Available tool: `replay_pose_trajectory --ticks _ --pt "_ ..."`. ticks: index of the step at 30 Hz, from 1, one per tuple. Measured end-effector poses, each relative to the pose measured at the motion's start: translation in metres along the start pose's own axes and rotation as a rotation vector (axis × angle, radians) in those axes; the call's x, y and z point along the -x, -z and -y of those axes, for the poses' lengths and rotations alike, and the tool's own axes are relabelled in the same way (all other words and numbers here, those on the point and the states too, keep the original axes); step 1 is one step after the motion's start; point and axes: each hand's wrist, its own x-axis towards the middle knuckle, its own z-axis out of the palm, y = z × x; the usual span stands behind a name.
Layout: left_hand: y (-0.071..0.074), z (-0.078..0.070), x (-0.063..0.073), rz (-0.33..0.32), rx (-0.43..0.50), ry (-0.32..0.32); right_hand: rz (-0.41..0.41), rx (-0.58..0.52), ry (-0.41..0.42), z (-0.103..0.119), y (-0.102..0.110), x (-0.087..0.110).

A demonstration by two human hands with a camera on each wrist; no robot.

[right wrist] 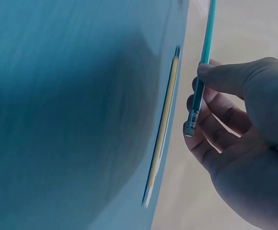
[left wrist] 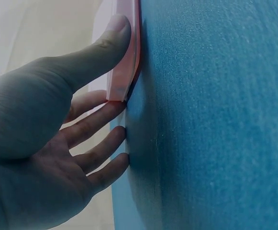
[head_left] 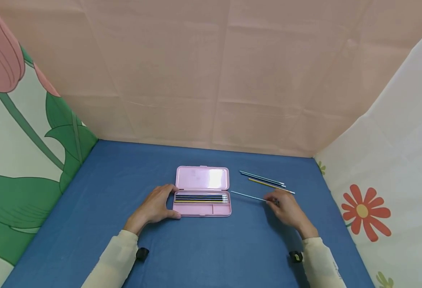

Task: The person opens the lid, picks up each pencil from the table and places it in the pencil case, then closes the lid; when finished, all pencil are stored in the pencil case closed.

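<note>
A pink pencil case [head_left: 193,209] lies open on the blue cloth, its lid [head_left: 194,178] tipped back. Several pencils [head_left: 196,198] lie side by side in its rear long compartment. At the case's left end rests my left hand [head_left: 157,204], thumb at the front corner and loosely extended fingers by the hinge side. My right hand [head_left: 284,208] pinches a light blue-green pencil [right wrist: 206,43] near its eraser end between thumb and fingers. That pencil is held above the cloth, its far end pointing left toward the case's right side.
Beyond my right hand lie a yellow pencil [head_left: 261,183] and a few blue-toned pencils [head_left: 261,177] on the blue cloth [head_left: 211,248]. A beige sheet [head_left: 211,80] hangs behind. Flower-printed sheets stand at the left [head_left: 34,140] and right [head_left: 394,160].
</note>
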Motion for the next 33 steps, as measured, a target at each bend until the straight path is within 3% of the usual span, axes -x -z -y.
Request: replay_pose_trajectory --ticks 13,26,33 --pt "0.000 0.002 -0.001 -0.003 0.003 -0.004 0.083 -0.045 0.138 0.053 -0.027 -0.044" --pt "0.002 0.001 -0.002 -0.013 0.009 -0.023 0.138 -0.089 0.243 0.087 -0.055 -0.072" --pt "0.001 0.000 -0.001 -0.001 0.017 -0.009 0.182 -0.102 0.255 0.103 -0.067 -0.082"
